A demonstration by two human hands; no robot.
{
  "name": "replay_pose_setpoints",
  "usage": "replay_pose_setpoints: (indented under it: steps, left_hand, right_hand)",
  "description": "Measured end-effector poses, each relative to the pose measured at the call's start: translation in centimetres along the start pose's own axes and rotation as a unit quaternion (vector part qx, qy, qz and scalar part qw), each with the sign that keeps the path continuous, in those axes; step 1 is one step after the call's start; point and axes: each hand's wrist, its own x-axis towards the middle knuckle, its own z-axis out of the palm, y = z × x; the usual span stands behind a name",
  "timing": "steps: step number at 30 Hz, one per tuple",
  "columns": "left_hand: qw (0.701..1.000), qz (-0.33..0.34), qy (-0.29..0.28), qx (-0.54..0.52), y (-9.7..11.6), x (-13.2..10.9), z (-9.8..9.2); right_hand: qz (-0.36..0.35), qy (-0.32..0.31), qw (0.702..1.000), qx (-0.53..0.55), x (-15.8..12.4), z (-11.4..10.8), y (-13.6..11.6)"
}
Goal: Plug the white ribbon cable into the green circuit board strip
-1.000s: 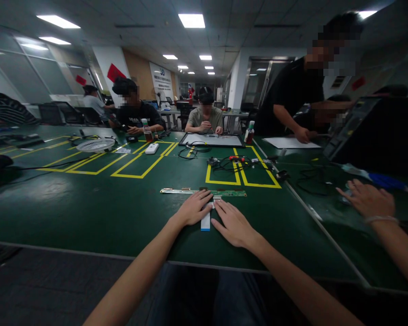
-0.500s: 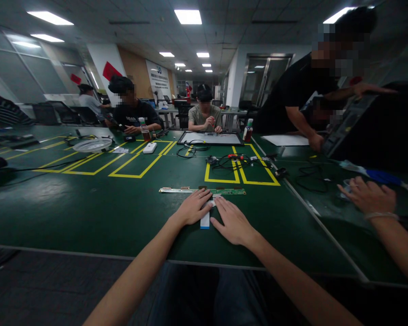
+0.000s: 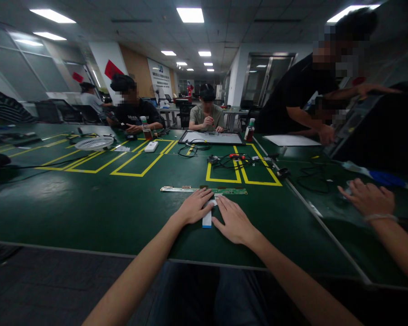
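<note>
1. Left, a round white grille (image 3: pixel 94 143) lies on the green table (image 3: pixel 88 217), then a small white box (image 3: pixel 151 146).
2. The long, thin circuit board (image 3: pixel 177 190) lies crosswise just in front of my hands.
3. My left hand (image 3: pixel 195 207) has its fingers close together, tips at the board's near edge, thumb towards the ribbon cable; I can't tell whether they pinch anything.
4. The white ribbon cable (image 3: pixel 207 220) runs between my hands, blue end towards me.
5. My right hand (image 3: pixel 233 221) has fingers together, thumb apart, tips by the cable's far end; any pinch is unclear.
6. Far right, a co-worker's hand (image 3: pixel 372 199).
</note>
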Motion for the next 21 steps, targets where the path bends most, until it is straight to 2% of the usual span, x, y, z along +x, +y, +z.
replay_pose_setpoints:
  steps: [21]
  left_hand:
    - [1.000, 0.004, -0.007, 0.005, -0.14, -0.11, -0.06]
  right_hand:
    - [-0.001, -0.004, 1.000, -0.017, 0.26, -0.10, 0.21]
